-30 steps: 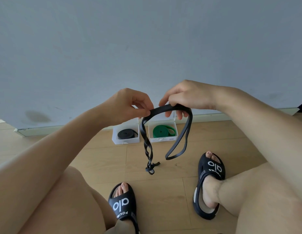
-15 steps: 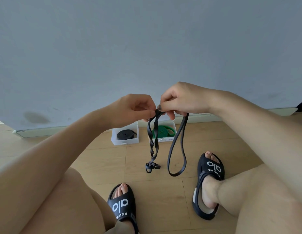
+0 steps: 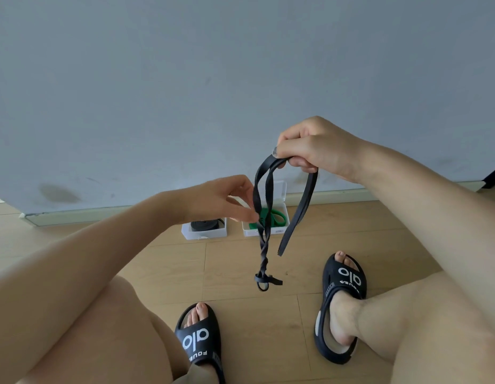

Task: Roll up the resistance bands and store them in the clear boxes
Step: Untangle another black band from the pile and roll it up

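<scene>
A thin black resistance band (image 3: pixel 261 245) hangs from my right hand (image 3: pixel 312 149), which grips its top, raised in front of the wall. The band's left strands twist together down to a tangled knot near the floor; a second loop hangs to the right. My left hand (image 3: pixel 227 200) is lower, its fingertips pinching the twisted strands near the top of the twist. On the floor by the wall stand two clear boxes: the left box (image 3: pixel 204 230) holds a rolled black band, the right box (image 3: pixel 279 228) holds a rolled green band (image 3: pixel 276 217) and has its lid raised behind.
I sit with bare knees at both sides of the view. My feet in black slides rest on the wooden floor, one (image 3: pixel 199 342) at lower centre, one (image 3: pixel 342 300) to the right. A grey wall with a pale skirting board stands behind the boxes.
My right hand has lifted the band higher. My left hand has let go of the top, dropped down and now pinches the twisted strands lower. The right loop swung up off the floor.
</scene>
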The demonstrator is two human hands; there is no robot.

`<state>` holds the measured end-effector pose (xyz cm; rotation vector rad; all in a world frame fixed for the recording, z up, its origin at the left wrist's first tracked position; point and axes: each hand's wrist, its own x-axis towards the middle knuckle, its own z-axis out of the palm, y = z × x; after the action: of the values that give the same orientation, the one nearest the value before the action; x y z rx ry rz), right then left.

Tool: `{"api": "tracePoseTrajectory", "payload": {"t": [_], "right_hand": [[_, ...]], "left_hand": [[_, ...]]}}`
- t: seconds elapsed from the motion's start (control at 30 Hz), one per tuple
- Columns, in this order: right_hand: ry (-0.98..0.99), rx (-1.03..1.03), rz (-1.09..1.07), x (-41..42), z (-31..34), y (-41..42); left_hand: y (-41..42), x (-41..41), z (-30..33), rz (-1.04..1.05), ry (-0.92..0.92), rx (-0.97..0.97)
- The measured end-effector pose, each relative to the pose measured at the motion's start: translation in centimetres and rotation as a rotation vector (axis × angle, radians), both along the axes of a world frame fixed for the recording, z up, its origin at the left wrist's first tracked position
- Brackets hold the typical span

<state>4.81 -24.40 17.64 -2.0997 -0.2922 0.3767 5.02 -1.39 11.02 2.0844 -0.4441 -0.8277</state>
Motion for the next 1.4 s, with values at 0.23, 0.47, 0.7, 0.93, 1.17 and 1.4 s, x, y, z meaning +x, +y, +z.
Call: {"api": "tracePoseTrajectory", "payload": {"t": [0.23, 0.47, 0.7, 0.93, 1.17, 1.4], "right_hand": [[0.001, -0.004, -0.016, 0.3, -0.5, 0.0], [-0.017, -0.024, -0.043, 0.5, -0.5, -0.1], [-0.038, -0.057, -0.099, 1.0, -0.8, -0.8], [-0.053, -0.082, -0.141, 1.6, -1.0, -1.3], [-0.06, -0.075, -0.133, 1.6, -0.9, -1.0], [-0.037, -0.041, -0.103, 1.2, -0.8, -0.5]], "left_hand": [[-1.4, 0.3, -0.6, 0.14, -0.255, 0.014], [-1.4, 0.8, -1.1, 0.139, -0.39, 0.032], [-0.1, 1.1, -0.5, 0.082, -0.223, -0.017], [0.5, 1.2, -0.3, 0.182, 0.062, -0.275], [1.1, 1.4, -1.7, 0.095, -0.174, 0.198], [1.7, 2.5, -3.1, 0.095, -0.308, 0.499]]}}
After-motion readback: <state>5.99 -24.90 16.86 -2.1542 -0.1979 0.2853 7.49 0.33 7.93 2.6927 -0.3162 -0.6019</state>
